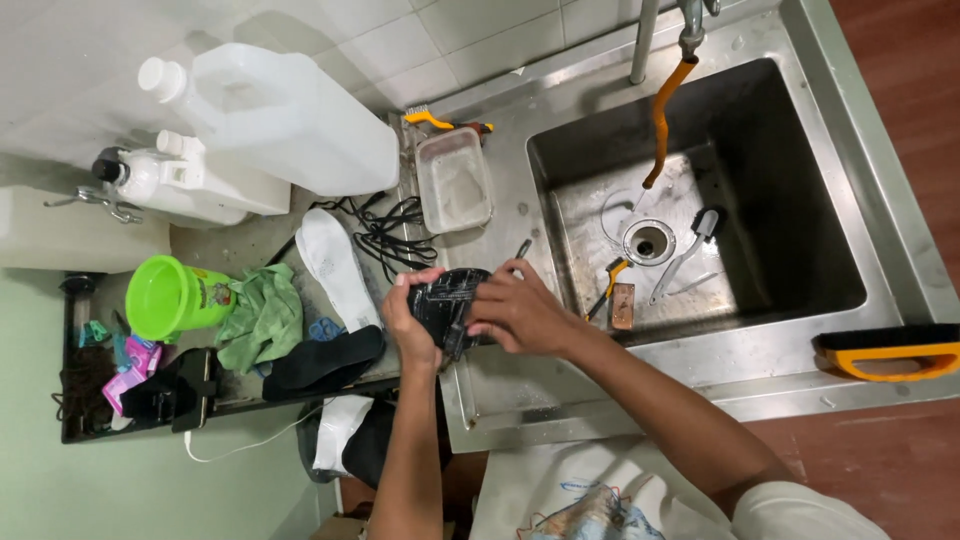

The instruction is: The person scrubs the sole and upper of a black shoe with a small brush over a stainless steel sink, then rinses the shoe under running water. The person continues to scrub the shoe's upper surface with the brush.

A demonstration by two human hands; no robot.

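My left hand (pixel 412 322) grips a black shoe (pixel 447 302) from its left side, sole turned up toward me, just over the steel drainboard (pixel 520 385). My right hand (pixel 520 312) presses on the shoe's right side, fingers curled, with a thin dark handle (pixel 522 248) sticking up from behind it. To the left lie a white insole (pixel 335 262), a black insole (pixel 325 360) and loose black laces (pixel 390 230).
A steel sink basin (pixel 790 200) with an orange hose (pixel 660 120), brushes and a drain lies to the right. A clear tub (pixel 455 180), white jugs (pixel 285 115), a green cup (pixel 170 297), a green cloth (pixel 265 315) and an orange-handled brush (pixel 890 352) stand around.
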